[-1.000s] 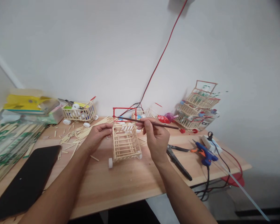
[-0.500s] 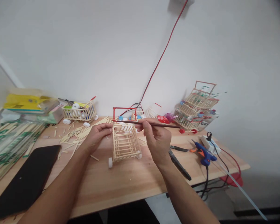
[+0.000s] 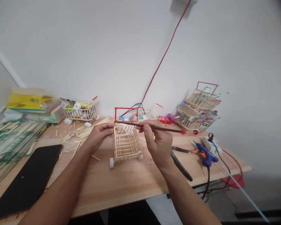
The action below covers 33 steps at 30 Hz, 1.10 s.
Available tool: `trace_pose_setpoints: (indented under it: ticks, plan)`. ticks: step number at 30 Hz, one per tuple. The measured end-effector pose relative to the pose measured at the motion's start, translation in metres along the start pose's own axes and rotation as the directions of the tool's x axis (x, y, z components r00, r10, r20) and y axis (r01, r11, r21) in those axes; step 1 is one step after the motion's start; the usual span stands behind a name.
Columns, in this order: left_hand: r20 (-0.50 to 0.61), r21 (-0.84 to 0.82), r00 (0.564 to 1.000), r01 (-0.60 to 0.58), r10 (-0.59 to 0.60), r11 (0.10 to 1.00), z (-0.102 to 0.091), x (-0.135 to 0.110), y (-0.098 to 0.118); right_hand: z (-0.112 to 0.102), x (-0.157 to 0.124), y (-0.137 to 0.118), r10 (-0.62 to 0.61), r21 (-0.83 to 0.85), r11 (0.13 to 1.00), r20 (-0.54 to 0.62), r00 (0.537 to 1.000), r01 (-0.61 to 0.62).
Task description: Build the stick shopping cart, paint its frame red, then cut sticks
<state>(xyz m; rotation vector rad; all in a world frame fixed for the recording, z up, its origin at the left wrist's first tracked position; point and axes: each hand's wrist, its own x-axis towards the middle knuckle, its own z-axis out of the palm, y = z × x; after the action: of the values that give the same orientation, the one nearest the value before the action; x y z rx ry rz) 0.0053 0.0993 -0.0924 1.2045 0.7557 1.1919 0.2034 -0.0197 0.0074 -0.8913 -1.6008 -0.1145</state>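
Note:
A miniature shopping cart (image 3: 127,145) of thin wooden sticks, with white wheels and a red handle frame (image 3: 126,108), stands on the table in front of me. My left hand (image 3: 101,132) pinches the cart's far left corner. In my right hand (image 3: 158,137) is a slim dark paintbrush (image 3: 164,128), held between thumb and fingers. It lies nearly level, its left end touching or very close to the lower bar of the red frame. The cart's far right corner is partly hidden behind my right fingers.
Loose sticks (image 3: 84,131) lie behind my left hand. At left are a black phone (image 3: 25,181) and bagged sticks (image 3: 16,143). Another filled cart (image 3: 81,111) stands at the back, stacked carts (image 3: 196,109) at right. Black-handled pliers (image 3: 181,165) and a blue glue gun (image 3: 207,156) lie nearer.
The brush has tilted slightly, its right end dropping a little. Both hands keep their grip, and the whole view has shifted slightly.

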Motion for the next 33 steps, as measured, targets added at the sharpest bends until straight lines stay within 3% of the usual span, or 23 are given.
trace_pose_setpoints:
  ticks: [15,33]
  plan:
    - [0.018,0.016,1.000,-0.007,0.007,1.000,0.000,0.000,0.001,-0.003,-0.008,0.000,-0.016,-0.012,1.000,0.044,0.999,0.016]
    - [0.014,0.015,1.000,-0.009,0.009,1.000,-0.002,0.001,-0.002,-0.007,-0.013,0.004,-0.016,-0.005,1.000,0.018,1.000,0.016]
